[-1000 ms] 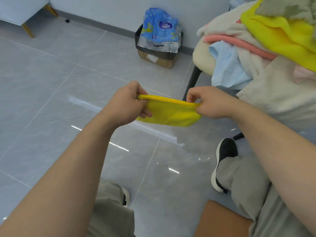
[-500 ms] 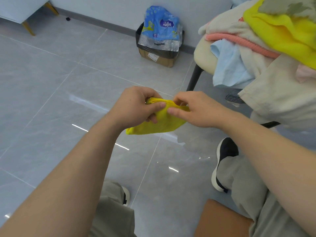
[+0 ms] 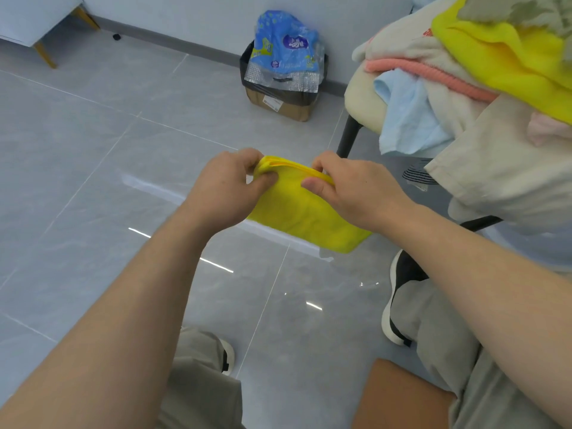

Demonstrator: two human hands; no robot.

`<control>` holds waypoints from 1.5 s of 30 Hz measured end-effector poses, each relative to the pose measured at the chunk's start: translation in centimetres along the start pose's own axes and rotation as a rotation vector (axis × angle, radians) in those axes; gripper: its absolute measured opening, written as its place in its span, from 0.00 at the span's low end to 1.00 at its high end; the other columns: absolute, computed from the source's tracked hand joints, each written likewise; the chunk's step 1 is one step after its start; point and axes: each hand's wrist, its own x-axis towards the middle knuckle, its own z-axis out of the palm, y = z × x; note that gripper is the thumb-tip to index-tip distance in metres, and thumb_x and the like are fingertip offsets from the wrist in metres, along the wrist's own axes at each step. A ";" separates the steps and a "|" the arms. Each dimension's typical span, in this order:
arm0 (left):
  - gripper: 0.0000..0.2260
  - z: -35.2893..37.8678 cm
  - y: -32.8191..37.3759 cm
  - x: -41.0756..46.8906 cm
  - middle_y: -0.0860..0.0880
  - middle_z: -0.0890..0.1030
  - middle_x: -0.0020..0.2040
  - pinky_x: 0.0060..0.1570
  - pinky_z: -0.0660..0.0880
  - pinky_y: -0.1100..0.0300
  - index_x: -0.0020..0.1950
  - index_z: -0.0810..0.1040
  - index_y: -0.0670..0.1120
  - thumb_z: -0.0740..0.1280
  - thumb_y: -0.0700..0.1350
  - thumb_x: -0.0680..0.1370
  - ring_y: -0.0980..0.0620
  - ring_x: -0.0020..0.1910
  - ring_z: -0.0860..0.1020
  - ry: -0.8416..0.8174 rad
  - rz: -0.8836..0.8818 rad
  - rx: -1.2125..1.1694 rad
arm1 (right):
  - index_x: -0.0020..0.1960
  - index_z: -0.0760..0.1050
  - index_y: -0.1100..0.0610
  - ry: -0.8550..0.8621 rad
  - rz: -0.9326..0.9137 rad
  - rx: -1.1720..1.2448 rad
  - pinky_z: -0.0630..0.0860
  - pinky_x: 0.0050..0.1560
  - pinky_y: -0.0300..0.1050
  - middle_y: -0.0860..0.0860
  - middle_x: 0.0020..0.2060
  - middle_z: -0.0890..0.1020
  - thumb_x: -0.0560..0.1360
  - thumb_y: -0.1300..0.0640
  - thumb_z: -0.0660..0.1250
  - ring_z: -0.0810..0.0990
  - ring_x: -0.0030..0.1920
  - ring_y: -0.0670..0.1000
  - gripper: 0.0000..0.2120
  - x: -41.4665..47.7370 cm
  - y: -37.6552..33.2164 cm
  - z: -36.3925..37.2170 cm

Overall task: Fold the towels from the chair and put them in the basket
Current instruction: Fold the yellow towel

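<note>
Pinch grips hold the folded yellow towel (image 3: 300, 219) by its layered upper edge: the left hand (image 3: 229, 190) clamps the left corner, and the right hand (image 3: 356, 193) nips the same edge close by. The cloth hangs in mid-air above the floor (image 3: 123, 187), slanting down toward the right hand's side. Unfolded towels (image 3: 448, 97) heap on the chair (image 3: 360, 94) to the right; no basket is clearly in view.

text: none legible | blue package (image 3: 284, 48): logo blurred | box label (image 3: 272, 103): too small to read
</note>
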 end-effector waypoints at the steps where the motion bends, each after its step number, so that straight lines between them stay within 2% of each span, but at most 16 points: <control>1: 0.09 0.1 0.1 0.0 0.51 0.80 0.44 0.41 0.68 0.57 0.51 0.78 0.46 0.66 0.51 0.81 0.52 0.44 0.75 0.001 -0.020 -0.035 | 0.55 0.73 0.54 0.004 0.003 0.022 0.68 0.40 0.49 0.51 0.44 0.81 0.80 0.35 0.53 0.78 0.46 0.58 0.23 0.1 0.1 -0.1; 5: 0.09 0.4 0.7 -0.1 0.51 0.75 0.38 0.33 0.65 0.63 0.50 0.72 0.47 0.61 0.52 0.83 0.55 0.37 0.72 0.044 -0.027 -0.057 | 0.47 0.74 0.55 0.009 0.038 0.216 0.68 0.38 0.51 0.50 0.36 0.77 0.81 0.39 0.55 0.75 0.40 0.56 0.21 0.5 0.4 -0.1; 8: 0.11 0.2 1.1 -0.2 0.47 0.78 0.41 0.38 0.67 0.54 0.54 0.74 0.46 0.60 0.53 0.83 0.46 0.42 0.74 0.114 -0.016 -0.059 | 0.45 0.70 0.54 0.027 0.044 0.243 0.58 0.35 0.49 0.48 0.31 0.72 0.82 0.42 0.55 0.72 0.36 0.55 0.17 0.5 0.2 -0.2; 10: 0.12 0.1 1.2 -0.2 0.46 0.78 0.42 0.41 0.70 0.50 0.56 0.75 0.46 0.61 0.54 0.83 0.43 0.44 0.75 0.153 -0.004 -0.002 | 0.45 0.68 0.53 0.015 0.053 0.252 0.56 0.33 0.50 0.45 0.29 0.69 0.82 0.42 0.55 0.70 0.34 0.53 0.16 0.4 0.0 -0.4; 13: 0.15 -0.2 1.1 -0.1 0.48 0.76 0.38 0.40 0.70 0.52 0.52 0.76 0.47 0.65 0.58 0.80 0.46 0.40 0.74 0.180 -0.030 0.012 | 0.44 0.65 0.51 0.004 0.066 0.274 0.60 0.29 0.42 0.44 0.29 0.69 0.83 0.42 0.54 0.69 0.32 0.49 0.15 0.4 0.0 -0.5; 16: 0.19 -0.6 0.8 0.1 0.49 0.75 0.34 0.33 0.67 0.57 0.44 0.78 0.46 0.70 0.63 0.73 0.51 0.34 0.73 0.071 -0.078 0.009 | 0.43 0.66 0.52 0.000 0.100 0.312 0.57 0.32 0.49 0.45 0.30 0.71 0.83 0.42 0.54 0.70 0.32 0.46 0.16 0.4 0.2 -0.4; 18: 0.16 -0.8 0.5 0.0 0.45 0.80 0.37 0.35 0.71 0.56 0.46 0.81 0.46 0.73 0.59 0.73 0.50 0.36 0.77 -0.046 -0.107 -0.066 | 0.43 0.67 0.52 0.003 0.127 0.327 0.59 0.33 0.50 0.47 0.30 0.72 0.83 0.42 0.54 0.72 0.33 0.46 0.17 0.6 0.5 -0.5; 21: 0.12 -0.6 0.1 0.0 0.44 0.80 0.42 0.39 0.74 0.52 0.50 0.81 0.45 0.69 0.54 0.78 0.48 0.40 0.78 -0.035 -0.075 -0.136 | 0.43 0.67 0.52 0.019 0.140 0.339 0.61 0.34 0.50 0.49 0.31 0.73 0.83 0.41 0.53 0.73 0.34 0.47 0.17 0.8 1.1 -0.7; 24: 0.11 -0.7 0.2 0.1 0.50 0.76 0.37 0.35 0.68 0.58 0.46 0.79 0.48 0.66 0.55 0.80 0.56 0.36 0.73 0.042 -0.042 -0.096 | 0.45 0.69 0.55 0.013 0.149 0.353 0.62 0.34 0.49 0.51 0.32 0.74 0.83 0.42 0.54 0.73 0.35 0.49 0.19 1.1 1.4 -0.8; 31: 0.24 -1.5 -0.2 0.5 0.47 0.69 0.28 0.33 0.65 0.52 0.33 0.73 0.43 0.63 0.60 0.80 0.48 0.30 0.69 0.099 -0.073 0.097 | 0.43 0.67 0.52 -0.040 0.143 0.321 0.63 0.32 0.43 0.50 0.32 0.74 0.83 0.41 0.53 0.74 0.34 0.47 0.17 1.1 1.3 -0.6; 34: 0.23 -1.5 -0.4 0.3 0.48 0.68 0.27 0.32 0.63 0.54 0.32 0.72 0.45 0.63 0.60 0.80 0.50 0.29 0.68 0.021 -0.060 0.107 | 0.43 0.66 0.52 -0.040 0.125 0.312 0.62 0.30 0.41 0.49 0.31 0.72 0.83 0.41 0.53 0.73 0.34 0.47 0.17 0.9 1.0 -0.6; 37: 0.13 -1.6 -0.8 0.0 0.53 0.77 0.30 0.31 0.68 0.61 0.43 0.83 0.47 0.68 0.56 0.78 0.58 0.29 0.72 -0.115 -0.089 -0.129 | 0.43 0.65 0.51 -0.060 0.092 0.282 0.62 0.32 0.47 0.47 0.31 0.72 0.83 0.41 0.53 0.72 0.33 0.45 0.16 0.7 0.9 -0.6; 39: 0.08 -1.8 -0.7 -0.1 0.56 0.80 0.30 0.30 0.71 0.67 0.48 0.83 0.45 0.73 0.50 0.76 0.62 0.28 0.75 -0.161 -0.143 -0.268 | 0.44 0.65 0.51 -0.058 0.069 0.269 0.60 0.33 0.49 0.47 0.30 0.71 0.83 0.41 0.53 0.71 0.33 0.46 0.16 0.6 0.8 -0.6; 41: 0.12 -1.7 -0.7 0.1 0.53 0.85 0.39 0.42 0.81 0.54 0.49 0.80 0.45 0.78 0.44 0.70 0.56 0.38 0.82 -0.202 -0.189 -0.370 | 0.43 0.65 0.51 -0.043 0.046 0.265 0.60 0.34 0.49 0.46 0.30 0.70 0.82 0.42 0.53 0.70 0.32 0.49 0.16 0.5 0.7 -0.5; 43: 0.19 -1.6 -0.4 0.1 0.48 0.86 0.49 0.54 0.80 0.42 0.55 0.79 0.47 0.76 0.47 0.66 0.47 0.50 0.84 -0.244 -0.222 -0.447 | 0.43 0.65 0.51 -0.045 0.033 0.272 0.60 0.35 0.48 0.45 0.30 0.70 0.82 0.41 0.53 0.70 0.33 0.50 0.15 0.5 0.6 -0.5; 45: 0.24 -1.3 0.1 0.0 0.50 0.85 0.52 0.56 0.79 0.43 0.61 0.79 0.50 0.77 0.54 0.67 0.48 0.52 0.83 -0.289 -0.258 -0.496 | 0.44 0.66 0.50 -0.058 0.028 0.283 0.58 0.35 0.48 0.45 0.30 0.70 0.82 0.41 0.54 0.70 0.33 0.49 0.15 0.5 0.5 -0.5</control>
